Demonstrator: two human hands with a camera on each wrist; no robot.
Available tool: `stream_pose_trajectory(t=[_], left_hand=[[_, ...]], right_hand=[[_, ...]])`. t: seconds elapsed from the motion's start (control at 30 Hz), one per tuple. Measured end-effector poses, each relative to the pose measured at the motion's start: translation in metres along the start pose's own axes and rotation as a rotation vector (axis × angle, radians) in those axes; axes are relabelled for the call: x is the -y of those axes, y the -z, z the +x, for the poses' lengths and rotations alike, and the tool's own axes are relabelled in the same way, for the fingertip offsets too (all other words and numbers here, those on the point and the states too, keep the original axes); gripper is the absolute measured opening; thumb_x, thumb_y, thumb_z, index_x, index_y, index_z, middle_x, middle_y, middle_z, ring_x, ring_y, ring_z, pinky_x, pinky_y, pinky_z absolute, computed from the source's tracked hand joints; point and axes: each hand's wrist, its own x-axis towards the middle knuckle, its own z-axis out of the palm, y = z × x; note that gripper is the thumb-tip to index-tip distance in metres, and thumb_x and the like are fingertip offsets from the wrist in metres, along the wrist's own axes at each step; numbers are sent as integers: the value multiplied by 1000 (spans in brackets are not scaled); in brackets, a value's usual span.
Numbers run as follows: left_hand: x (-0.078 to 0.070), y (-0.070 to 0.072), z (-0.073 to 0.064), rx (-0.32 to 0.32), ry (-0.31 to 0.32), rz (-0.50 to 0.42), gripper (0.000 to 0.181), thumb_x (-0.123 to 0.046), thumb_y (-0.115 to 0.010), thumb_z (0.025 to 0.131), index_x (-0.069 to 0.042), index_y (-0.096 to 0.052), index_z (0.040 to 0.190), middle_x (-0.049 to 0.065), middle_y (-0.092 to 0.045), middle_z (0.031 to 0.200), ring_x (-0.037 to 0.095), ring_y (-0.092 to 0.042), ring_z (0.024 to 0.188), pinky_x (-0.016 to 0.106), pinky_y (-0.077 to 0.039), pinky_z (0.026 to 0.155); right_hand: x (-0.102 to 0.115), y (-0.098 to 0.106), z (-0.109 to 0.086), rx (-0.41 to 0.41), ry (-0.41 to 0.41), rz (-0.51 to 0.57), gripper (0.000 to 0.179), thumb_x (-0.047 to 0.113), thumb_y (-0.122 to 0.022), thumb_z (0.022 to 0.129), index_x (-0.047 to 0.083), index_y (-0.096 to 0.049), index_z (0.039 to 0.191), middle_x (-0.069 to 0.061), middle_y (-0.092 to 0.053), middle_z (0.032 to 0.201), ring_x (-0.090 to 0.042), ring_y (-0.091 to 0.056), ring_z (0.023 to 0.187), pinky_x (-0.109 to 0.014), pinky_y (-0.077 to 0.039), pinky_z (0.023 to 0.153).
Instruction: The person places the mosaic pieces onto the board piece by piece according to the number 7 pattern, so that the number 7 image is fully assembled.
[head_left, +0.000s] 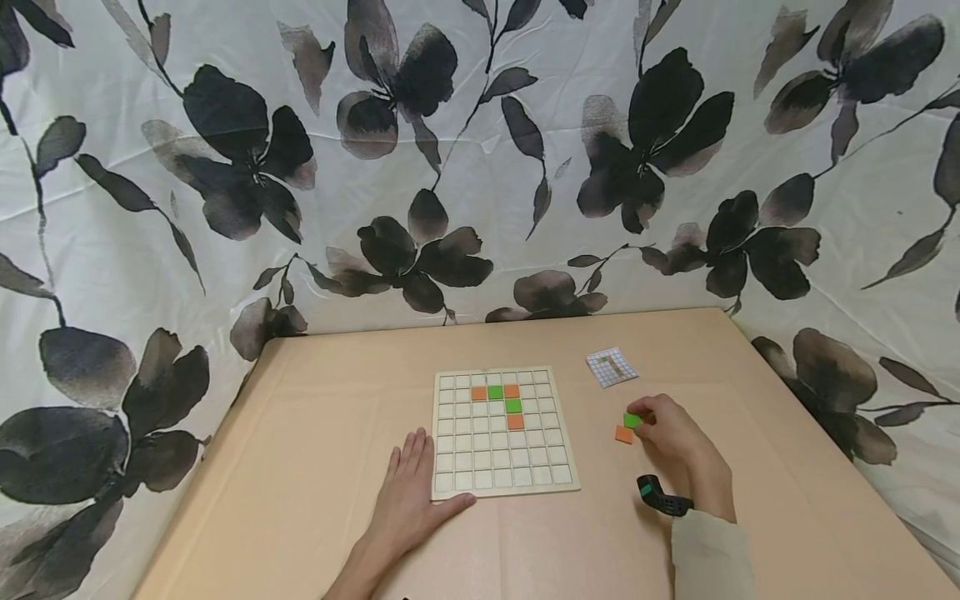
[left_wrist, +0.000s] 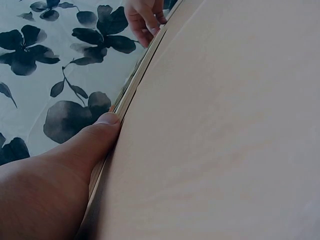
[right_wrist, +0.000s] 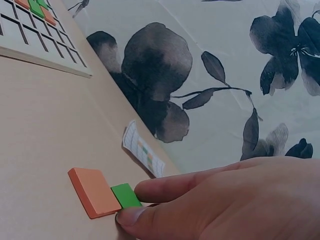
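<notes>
A square grid board (head_left: 495, 433) lies on the table, with several orange and green tiles in its upper cells. My left hand (head_left: 407, 492) rests flat along its left side, fingers straight, thumb at the near edge; the left wrist view shows that thumb (left_wrist: 102, 130) against the board's edge. Off to the right, my right hand (head_left: 678, 433) has thumb and index finger at a green tile (right_wrist: 126, 195), pinching it. Right beside that tile lies an orange tile (right_wrist: 95, 192) on the table.
Beyond my right hand lies a small paper card (head_left: 611, 367) printed with a grid pattern. The wooden table (head_left: 300, 417) ends at a floral cloth (head_left: 480, 167) hanging behind it.
</notes>
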Motion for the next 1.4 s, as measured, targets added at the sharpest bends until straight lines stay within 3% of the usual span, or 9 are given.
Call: stream_pose_trajectory(t=[0.33,0.73,1.13,1.4], left_hand=[[0,-2,-1,-14,-1,-3,117,-78,-62,78,8,-34,152,23,-28,163,39,-24,153,54,-18,126],[1,-2,-1,-25,-9,5,116,-79,-61,79,8,-34,151,23,-29,163,39,-25,153,55,-20,126],[1,-1,-1,-12,-1,5,118,-80,-59,79,8,-33,152,23,-28,163,39,-24,153,54,-18,127],[2,-3,-1,-15,-5,6,117,-80,-60,78,8,-33,152,23,-28,163,39,-24,153,54,-19,126]], right_hand=[[-2,-1,1,-13,25,-22,33,-1,-67,90,-7,-63,122,-20,-59,108,-30,-56,98,-48,-55,90],[2,-1,-1,-23,-37,17,25,5,-66,94,-2,-59,117,-13,-59,102,-27,-53,96,-37,-51,82],[2,-1,-4,-55,-16,-13,20,10,-60,99,-1,-58,116,-14,-63,103,-27,-56,95,-46,-52,87],[1,-1,-1,-81,-16,-15,24,15,-62,99,-2,-58,116,-14,-63,100,-26,-56,91,-39,-50,82]])
